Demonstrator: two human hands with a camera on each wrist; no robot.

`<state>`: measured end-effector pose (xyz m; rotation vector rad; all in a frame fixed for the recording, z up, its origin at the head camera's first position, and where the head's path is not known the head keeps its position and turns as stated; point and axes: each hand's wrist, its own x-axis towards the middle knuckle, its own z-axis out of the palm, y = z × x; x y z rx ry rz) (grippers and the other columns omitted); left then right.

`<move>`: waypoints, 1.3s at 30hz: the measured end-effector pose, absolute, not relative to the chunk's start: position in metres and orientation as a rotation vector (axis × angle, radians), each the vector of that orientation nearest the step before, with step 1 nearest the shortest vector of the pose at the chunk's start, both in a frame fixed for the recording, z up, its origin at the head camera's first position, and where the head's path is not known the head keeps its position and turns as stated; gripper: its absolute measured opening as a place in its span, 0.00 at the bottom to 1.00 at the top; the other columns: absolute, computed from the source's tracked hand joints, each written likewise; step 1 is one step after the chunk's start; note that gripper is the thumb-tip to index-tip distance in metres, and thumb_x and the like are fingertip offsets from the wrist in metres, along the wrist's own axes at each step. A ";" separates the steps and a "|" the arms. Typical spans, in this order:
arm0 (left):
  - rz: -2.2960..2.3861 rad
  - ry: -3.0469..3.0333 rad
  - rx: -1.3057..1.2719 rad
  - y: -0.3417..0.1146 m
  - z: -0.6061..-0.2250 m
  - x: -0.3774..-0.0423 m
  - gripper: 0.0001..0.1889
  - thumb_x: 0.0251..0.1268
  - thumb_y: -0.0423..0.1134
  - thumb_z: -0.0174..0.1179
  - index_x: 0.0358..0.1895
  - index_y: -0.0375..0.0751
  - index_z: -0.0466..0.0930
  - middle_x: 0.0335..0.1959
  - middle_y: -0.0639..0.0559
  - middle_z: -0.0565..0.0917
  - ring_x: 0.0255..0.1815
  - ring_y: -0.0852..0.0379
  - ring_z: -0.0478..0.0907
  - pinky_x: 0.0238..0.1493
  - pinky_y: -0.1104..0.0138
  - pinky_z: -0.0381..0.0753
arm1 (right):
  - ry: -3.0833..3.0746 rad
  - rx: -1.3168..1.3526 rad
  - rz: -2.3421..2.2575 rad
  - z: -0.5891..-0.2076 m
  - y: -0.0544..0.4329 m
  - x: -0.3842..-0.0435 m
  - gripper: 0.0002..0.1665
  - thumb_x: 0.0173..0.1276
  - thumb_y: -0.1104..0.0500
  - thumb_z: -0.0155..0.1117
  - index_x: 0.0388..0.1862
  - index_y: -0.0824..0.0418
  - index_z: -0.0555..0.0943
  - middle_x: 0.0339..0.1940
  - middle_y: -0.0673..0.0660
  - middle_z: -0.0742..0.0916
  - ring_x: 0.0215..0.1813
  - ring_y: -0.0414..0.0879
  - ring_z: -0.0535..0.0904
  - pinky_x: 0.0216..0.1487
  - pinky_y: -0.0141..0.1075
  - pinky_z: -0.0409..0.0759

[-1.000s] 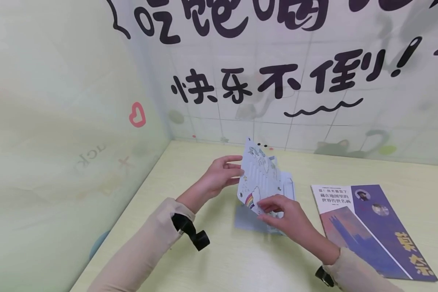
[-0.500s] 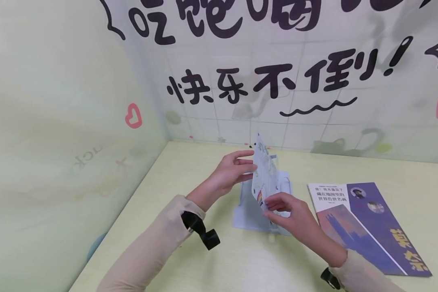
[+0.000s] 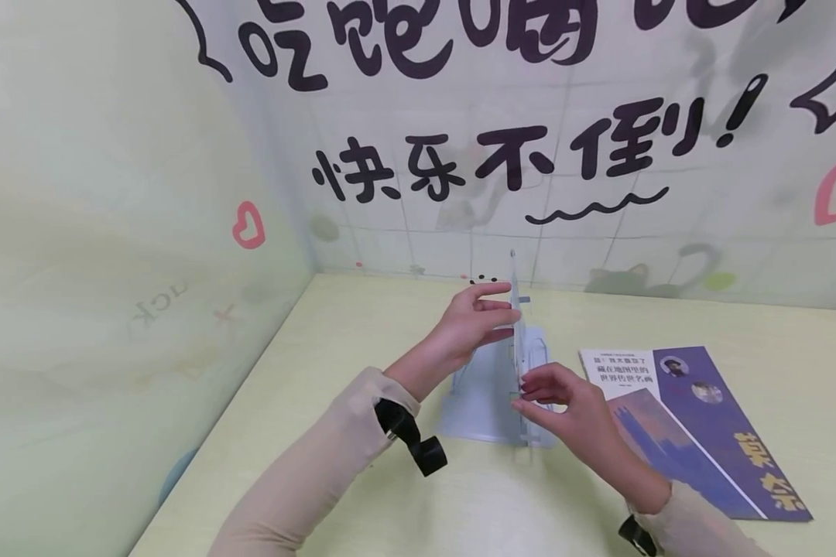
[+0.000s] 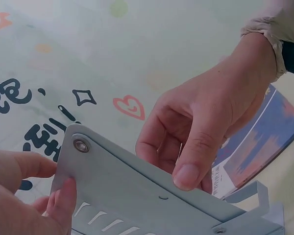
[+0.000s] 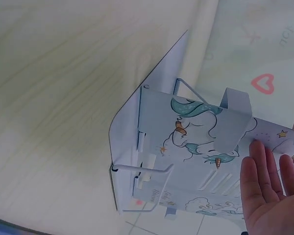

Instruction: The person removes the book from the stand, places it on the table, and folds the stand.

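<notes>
A light blue metal book stand point(image 3: 484, 410) rests on the table, its panel point(image 3: 516, 348) standing nearly edge-on in the head view. Unicorn prints cover the panel face in the right wrist view; a plain side with slots shows in the left wrist view. My left hand point(image 3: 477, 321) holds the panel's left edge near a rivet point(image 4: 81, 145), with fingertips on both sides of it. Along the near edge, my right hand point(image 3: 571, 406) pinches between thumb and fingers. Thin bent wire arms point(image 5: 169, 181) stick out from the stand.
To the right a purple and white book point(image 3: 697, 433) lies flat on the pale table point(image 3: 362, 503). Behind it hangs a printed wall cloth point(image 3: 390, 247), and another cloth closes off the left side.
The stand's panel has turned from showing its printed face to nearly edge-on in the head view. Both hands have shifted with it, the left one moving right.
</notes>
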<state>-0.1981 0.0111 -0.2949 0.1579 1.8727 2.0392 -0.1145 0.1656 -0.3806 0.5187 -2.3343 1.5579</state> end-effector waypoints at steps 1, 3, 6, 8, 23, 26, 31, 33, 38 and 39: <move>2.046 1.863 0.163 0.013 -0.295 -0.198 0.25 0.58 0.28 0.60 0.60 0.36 0.68 0.44 0.42 0.75 0.46 0.48 0.77 0.45 0.62 0.79 | -2.335 0.512 1.552 -0.377 0.166 -0.113 0.16 0.50 0.67 0.71 0.38 0.64 0.78 0.31 0.54 0.85 0.32 0.39 0.81 0.35 0.31 0.81; 2.055 1.848 0.174 0.018 -0.295 -0.197 0.25 0.57 0.28 0.60 0.60 0.36 0.68 0.43 0.42 0.75 0.44 0.49 0.77 0.45 0.62 0.79 | -2.333 0.507 1.538 -0.378 0.168 -0.113 0.16 0.50 0.68 0.71 0.38 0.65 0.77 0.31 0.56 0.85 0.32 0.38 0.81 0.34 0.30 0.81; 2.054 1.840 0.184 0.025 -0.294 -0.196 0.24 0.57 0.28 0.61 0.59 0.39 0.69 0.40 0.44 0.76 0.41 0.51 0.78 0.43 0.63 0.80 | -2.310 0.506 1.562 -0.377 0.171 -0.111 0.16 0.49 0.69 0.71 0.37 0.67 0.76 0.30 0.57 0.84 0.31 0.39 0.82 0.33 0.29 0.81; 2.043 1.836 0.196 0.029 -0.295 -0.196 0.24 0.57 0.28 0.61 0.59 0.39 0.69 0.40 0.44 0.76 0.39 0.53 0.79 0.43 0.64 0.80 | -2.278 0.514 1.585 -0.381 0.174 -0.111 0.16 0.49 0.70 0.71 0.37 0.68 0.76 0.30 0.57 0.83 0.31 0.39 0.81 0.33 0.29 0.80; 1.931 1.924 0.346 0.020 -0.301 -0.206 0.22 0.58 0.31 0.61 0.58 0.38 0.71 0.46 0.45 0.75 0.45 0.51 0.78 0.42 0.64 0.80 | -2.251 0.482 1.624 -0.382 0.181 -0.107 0.16 0.50 0.72 0.69 0.37 0.69 0.75 0.29 0.56 0.83 0.31 0.39 0.81 0.35 0.28 0.80; 1.912 1.995 0.374 0.004 -0.307 -0.210 0.22 0.59 0.30 0.60 0.58 0.36 0.70 0.48 0.43 0.74 0.47 0.49 0.77 0.42 0.64 0.80 | -2.239 0.485 1.626 -0.383 0.181 -0.107 0.16 0.50 0.72 0.69 0.37 0.69 0.75 0.29 0.56 0.83 0.31 0.39 0.80 0.34 0.28 0.80; 1.885 2.101 0.319 -0.031 -0.328 -0.217 0.21 0.58 0.29 0.59 0.57 0.34 0.71 0.48 0.40 0.74 0.45 0.49 0.78 0.43 0.63 0.80 | -2.217 0.490 1.622 -0.384 0.181 -0.107 0.15 0.49 0.73 0.69 0.36 0.68 0.75 0.28 0.55 0.82 0.31 0.39 0.80 0.34 0.28 0.80; 1.839 2.133 0.286 -0.044 -0.340 -0.218 0.21 0.58 0.28 0.60 0.56 0.34 0.71 0.49 0.39 0.74 0.45 0.49 0.77 0.43 0.63 0.80 | -2.211 0.496 1.620 -0.385 0.181 -0.108 0.15 0.49 0.74 0.69 0.35 0.67 0.75 0.28 0.55 0.82 0.31 0.39 0.80 0.34 0.28 0.80; 1.652 2.174 0.307 -0.062 -0.372 -0.216 0.20 0.57 0.29 0.60 0.55 0.32 0.73 0.50 0.36 0.74 0.45 0.51 0.77 0.45 0.62 0.79 | -2.197 0.512 1.613 -0.388 0.182 -0.109 0.16 0.48 0.75 0.69 0.35 0.67 0.75 0.28 0.56 0.82 0.31 0.39 0.80 0.34 0.27 0.80; 1.625 2.178 0.321 -0.062 -0.378 -0.216 0.20 0.57 0.29 0.61 0.54 0.32 0.74 0.50 0.36 0.75 0.44 0.51 0.77 0.44 0.63 0.79 | -2.195 0.513 1.611 -0.388 0.182 -0.109 0.16 0.48 0.75 0.69 0.35 0.67 0.75 0.28 0.56 0.82 0.31 0.39 0.80 0.34 0.27 0.80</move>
